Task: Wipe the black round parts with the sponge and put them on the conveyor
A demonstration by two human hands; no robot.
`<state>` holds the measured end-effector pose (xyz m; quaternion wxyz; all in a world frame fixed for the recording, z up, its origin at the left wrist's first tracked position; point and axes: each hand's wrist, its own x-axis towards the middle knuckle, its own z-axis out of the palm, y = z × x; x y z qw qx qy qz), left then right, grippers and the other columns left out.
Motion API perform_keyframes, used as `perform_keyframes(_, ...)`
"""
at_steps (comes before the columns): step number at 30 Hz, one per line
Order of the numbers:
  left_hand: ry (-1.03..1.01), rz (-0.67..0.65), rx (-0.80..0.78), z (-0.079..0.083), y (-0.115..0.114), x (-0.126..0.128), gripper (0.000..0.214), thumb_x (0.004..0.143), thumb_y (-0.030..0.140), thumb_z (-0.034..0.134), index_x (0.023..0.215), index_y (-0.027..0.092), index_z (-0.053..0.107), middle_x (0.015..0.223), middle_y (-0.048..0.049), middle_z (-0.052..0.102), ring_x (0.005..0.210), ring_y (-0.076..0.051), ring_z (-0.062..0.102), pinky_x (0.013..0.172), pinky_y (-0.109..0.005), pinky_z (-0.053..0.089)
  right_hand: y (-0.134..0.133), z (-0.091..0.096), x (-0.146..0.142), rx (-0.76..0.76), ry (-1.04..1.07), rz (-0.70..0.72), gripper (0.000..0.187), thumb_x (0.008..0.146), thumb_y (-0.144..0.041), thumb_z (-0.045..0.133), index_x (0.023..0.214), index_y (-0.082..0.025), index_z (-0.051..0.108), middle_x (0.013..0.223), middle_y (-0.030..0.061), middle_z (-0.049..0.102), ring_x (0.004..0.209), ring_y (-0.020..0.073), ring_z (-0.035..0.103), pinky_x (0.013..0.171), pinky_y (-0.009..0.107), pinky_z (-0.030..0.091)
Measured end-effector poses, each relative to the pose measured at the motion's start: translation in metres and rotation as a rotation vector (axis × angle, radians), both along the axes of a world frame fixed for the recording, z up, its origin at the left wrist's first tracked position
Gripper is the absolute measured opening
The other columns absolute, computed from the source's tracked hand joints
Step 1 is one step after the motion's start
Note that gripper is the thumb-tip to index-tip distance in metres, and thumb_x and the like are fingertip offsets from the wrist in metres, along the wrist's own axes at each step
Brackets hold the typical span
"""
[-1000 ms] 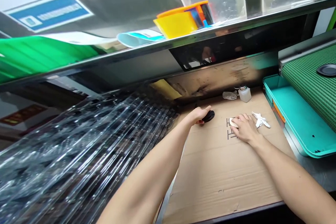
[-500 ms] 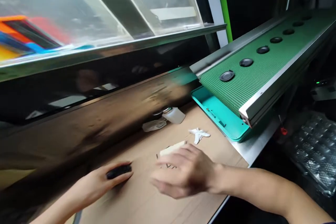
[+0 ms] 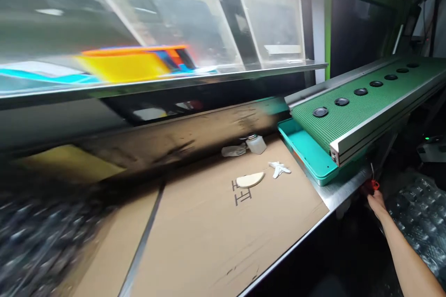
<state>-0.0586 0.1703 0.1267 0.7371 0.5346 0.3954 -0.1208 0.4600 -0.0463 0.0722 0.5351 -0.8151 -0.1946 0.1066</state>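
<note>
My steel bench (image 3: pixel 339 190) is topped with brown corrugated cardboard (image 3: pixel 195 236), and on that sit a cream half-moon piece (image 3: pixel 250 179), a twisted white scrap (image 3: pixel 278 169), a squat translucent plastic bottle (image 3: pixel 257 145) and a crumpled whitish wipe (image 3: pixel 233 150).

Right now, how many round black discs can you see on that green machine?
7. They sit in one row along the green mesh belt, from the nearest round black disc, above the teal tray, to the far end. More could be hidden beyond.

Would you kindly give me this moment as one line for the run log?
Right hand: at red fitting, below steel bench edge | left hand: not in view
</note>
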Motion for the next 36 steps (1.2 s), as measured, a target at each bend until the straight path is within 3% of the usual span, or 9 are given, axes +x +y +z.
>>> perform_keyframes(5,-0.065,0.191,0.025,-0.039,-0.039,0.022,0.069,0.059,0.071,0.079,0.125,0.061,0.06,0.133,0.0005,0.064,0.122,-0.044,0.061,0.081,-0.06,0.058,-0.012,0.035,0.0,-0.04,-0.108,-0.137,0.055,0.066,-0.068,0.063,0.069,-0.015,0.074,0.063,0.0149,0.071,0.079,0.0359,0.072,0.073,0.041,0.055)
perform_keyframes(8,-0.096,0.289,-0.009,-0.074,-0.091,0.033,0.075,0.048,0.066,0.086,0.12,0.054,0.067,0.124,-0.0036,0.069,0.113,-0.048,0.066,0.08,-0.061,0.058,-0.053,0.065,-0.037,-0.086,-0.206,-0.234,0.06,0.074,-0.073,0.062,0.073,-0.015,0.076,0.069,0.0149,0.073,0.081,0.0343,0.073,0.077,0.041,0.057)
perform_keyframes(10,-0.114,0.402,-0.061,-0.089,-0.134,0.038,0.072,0.051,0.059,0.089,0.118,0.039,0.071,0.118,-0.0084,0.071,0.111,-0.043,0.068,0.085,-0.054,0.06,-0.083,0.084,-0.081,-0.092,-0.252,-0.057,0.056,0.08,-0.068,0.063,0.09,-0.014,0.077,0.09,0.0147,0.077,0.091,0.0309,0.073,0.086,0.039,0.057)
perform_keyframes(13,-0.153,0.7,-0.224,-0.09,-0.176,0.048,0.057,0.066,0.052,0.086,0.109,0.016,0.071,0.112,-0.0167,0.071,0.102,-0.032,0.071,0.083,-0.041,0.061,-0.116,0.103,-0.162,-0.171,-0.27,0.339,0.052,0.089,-0.06,0.059,0.116,-0.017,0.071,0.123,0.0129,0.072,0.108,0.0268,0.07,0.092,0.034,0.057)
perform_keyframes(16,-0.196,1.005,-0.485,-0.088,-0.17,0.056,0.048,0.083,0.052,0.073,0.105,0.009,0.065,0.101,-0.0191,0.072,0.082,-0.026,0.074,0.067,-0.033,0.062,-0.133,0.103,-0.234,-0.51,-0.233,0.802,0.045,0.094,-0.059,0.052,0.101,-0.021,0.074,0.094,0.0089,0.077,0.083,0.0242,0.075,0.072,0.028,0.057)
perform_keyframes(18,-0.202,1.087,-0.567,-0.091,-0.156,0.057,0.048,0.089,0.053,0.068,0.108,0.008,0.063,0.096,-0.0189,0.072,0.076,-0.025,0.074,0.063,-0.032,0.062,-0.136,0.095,-0.27,-0.723,-0.293,1.01,0.044,0.098,-0.057,0.045,0.091,-0.022,0.071,0.076,0.0063,0.075,0.069,0.0234,0.073,0.063,0.027,0.052)
perform_keyframes(21,-0.221,1.132,-0.586,-0.095,-0.148,0.058,0.05,0.091,0.053,0.066,0.111,0.008,0.063,0.093,-0.0181,0.072,0.074,-0.025,0.074,0.062,-0.033,0.063,-0.128,0.086,-0.303,-0.959,-0.432,1.193,0.043,0.103,-0.048,0.035,0.087,-0.022,0.066,0.07,0.0059,0.072,0.065,0.0249,0.073,0.059,0.027,0.045)
perform_keyframes(28,-0.317,1.187,-0.575,-0.097,-0.151,0.055,0.05,0.084,0.049,0.076,0.107,0.006,0.066,0.086,-0.0147,0.071,0.068,-0.025,0.073,0.06,-0.035,0.062,-0.109,0.092,-0.314,-1.112,-0.651,1.212,0.041,0.104,-0.046,0.032,0.092,-0.023,0.063,0.072,0.0068,0.074,0.066,0.0269,0.074,0.055,0.028,0.039)
perform_keyframes(36,-0.401,1.181,-0.485,-0.091,-0.158,0.055,0.041,0.069,0.026,0.09,0.104,0.01,0.075,0.086,-0.0114,0.073,0.077,-0.022,0.069,0.063,-0.033,0.06,-0.106,0.099,-0.305,-1.194,-0.652,1.2,0.044,0.104,-0.05,0.029,0.097,-0.024,0.064,0.076,0.0062,0.075,0.073,0.0279,0.075,0.058,0.029,0.042)
